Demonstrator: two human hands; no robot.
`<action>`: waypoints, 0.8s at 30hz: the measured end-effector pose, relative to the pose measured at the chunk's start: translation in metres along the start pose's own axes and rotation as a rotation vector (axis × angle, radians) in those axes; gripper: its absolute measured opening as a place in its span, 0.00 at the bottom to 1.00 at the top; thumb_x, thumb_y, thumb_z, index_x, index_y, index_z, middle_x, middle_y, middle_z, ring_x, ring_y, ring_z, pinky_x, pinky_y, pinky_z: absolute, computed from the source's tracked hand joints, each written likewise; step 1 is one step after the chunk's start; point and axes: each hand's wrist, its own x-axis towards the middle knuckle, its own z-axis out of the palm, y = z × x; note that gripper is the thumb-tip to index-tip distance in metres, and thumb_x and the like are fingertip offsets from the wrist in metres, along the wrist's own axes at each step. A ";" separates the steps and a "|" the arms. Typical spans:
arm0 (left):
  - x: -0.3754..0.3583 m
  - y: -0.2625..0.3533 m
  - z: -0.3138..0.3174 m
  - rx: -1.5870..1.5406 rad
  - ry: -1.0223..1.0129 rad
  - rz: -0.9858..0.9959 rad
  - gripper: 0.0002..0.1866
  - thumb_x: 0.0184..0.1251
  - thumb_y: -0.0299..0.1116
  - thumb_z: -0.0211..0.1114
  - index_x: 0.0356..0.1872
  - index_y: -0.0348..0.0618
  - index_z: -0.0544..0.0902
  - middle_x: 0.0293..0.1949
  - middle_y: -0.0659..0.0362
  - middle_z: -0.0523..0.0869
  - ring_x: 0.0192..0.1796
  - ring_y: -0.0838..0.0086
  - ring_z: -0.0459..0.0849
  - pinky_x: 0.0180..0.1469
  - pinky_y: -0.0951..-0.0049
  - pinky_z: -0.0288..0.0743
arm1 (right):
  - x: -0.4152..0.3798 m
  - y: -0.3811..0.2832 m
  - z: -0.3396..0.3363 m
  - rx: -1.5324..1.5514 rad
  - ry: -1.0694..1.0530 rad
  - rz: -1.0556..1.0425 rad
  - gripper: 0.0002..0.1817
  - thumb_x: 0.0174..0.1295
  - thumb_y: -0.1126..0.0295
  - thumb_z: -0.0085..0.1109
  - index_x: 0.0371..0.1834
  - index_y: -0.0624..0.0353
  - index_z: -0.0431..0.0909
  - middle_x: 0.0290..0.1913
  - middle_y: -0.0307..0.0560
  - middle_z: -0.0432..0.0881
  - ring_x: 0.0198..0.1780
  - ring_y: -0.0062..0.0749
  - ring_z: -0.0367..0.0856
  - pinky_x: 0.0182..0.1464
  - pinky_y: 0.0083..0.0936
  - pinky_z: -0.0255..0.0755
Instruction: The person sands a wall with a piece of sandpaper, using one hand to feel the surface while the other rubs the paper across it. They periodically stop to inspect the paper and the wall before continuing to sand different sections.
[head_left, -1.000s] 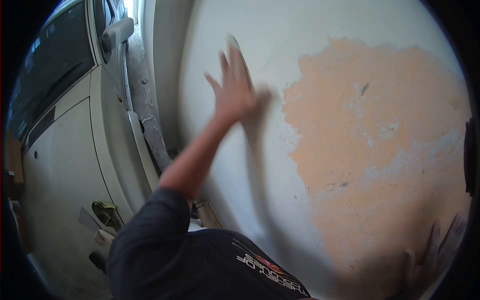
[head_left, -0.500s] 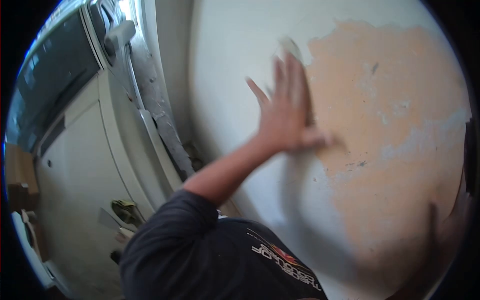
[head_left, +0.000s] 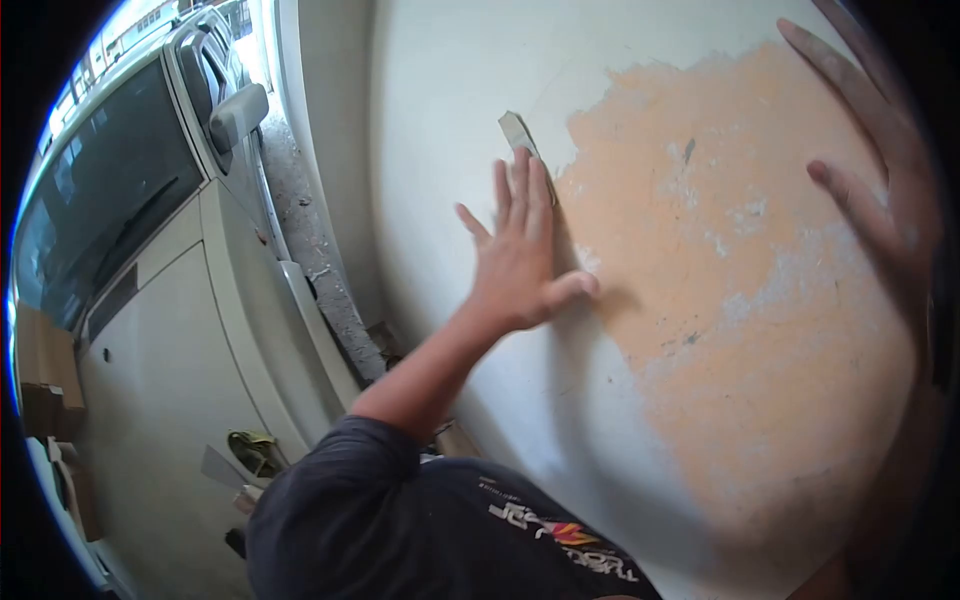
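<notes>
My left hand (head_left: 515,260) lies flat against the wall (head_left: 450,110), fingers stretched and thumb out to the right. Beneath its fingers is a tan strip of what looks like folded sandpaper (head_left: 517,132), its top end poking out past the fingertips. The hand presses this strip on the border between white paint and a bare peach-orange patch (head_left: 690,240). Grey-white flecks mark that patch. At the far right my right hand (head_left: 880,150) is spread open at the wall, with nothing seen in it; the frame edge cuts off part of it.
A beige car (head_left: 170,340) stands close on the left, its side mirror (head_left: 238,115) jutting toward the wall. On its hood lie a green cloth (head_left: 255,455) and a flat grey blade-like piece (head_left: 220,466). Cardboard boxes (head_left: 48,350) are at the left edge.
My left hand, blurred earlier, has shifted down and left in view with the strip, and now appears sharp. My right hand has come into sight at the right. The view has turned slightly.
</notes>
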 end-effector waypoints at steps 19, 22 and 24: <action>0.139 -0.083 -0.019 -0.286 0.866 -0.185 0.18 0.66 0.39 0.60 0.53 0.41 0.81 0.55 0.52 0.81 0.60 0.56 0.74 0.60 0.63 0.68 | -0.008 0.008 0.018 0.060 0.047 -0.121 0.32 0.49 0.41 0.62 0.59 0.31 0.75 0.70 0.41 0.67 0.71 0.48 0.60 0.64 0.75 0.42; 0.121 -0.070 -0.014 -0.238 0.710 -0.150 0.21 0.73 0.38 0.47 0.60 0.37 0.74 0.63 0.47 0.73 0.70 0.47 0.62 0.66 0.58 0.60 | -0.014 0.010 0.022 0.070 0.053 -0.122 0.31 0.48 0.41 0.62 0.59 0.31 0.75 0.69 0.40 0.67 0.71 0.47 0.60 0.64 0.75 0.42; 0.086 -0.038 -0.002 -0.311 0.612 -0.125 0.24 0.72 0.38 0.48 0.65 0.37 0.68 0.64 0.47 0.73 0.71 0.46 0.61 0.70 0.48 0.49 | -0.020 0.007 0.027 0.096 0.056 -0.109 0.31 0.48 0.42 0.62 0.59 0.31 0.75 0.69 0.40 0.67 0.71 0.47 0.61 0.64 0.74 0.42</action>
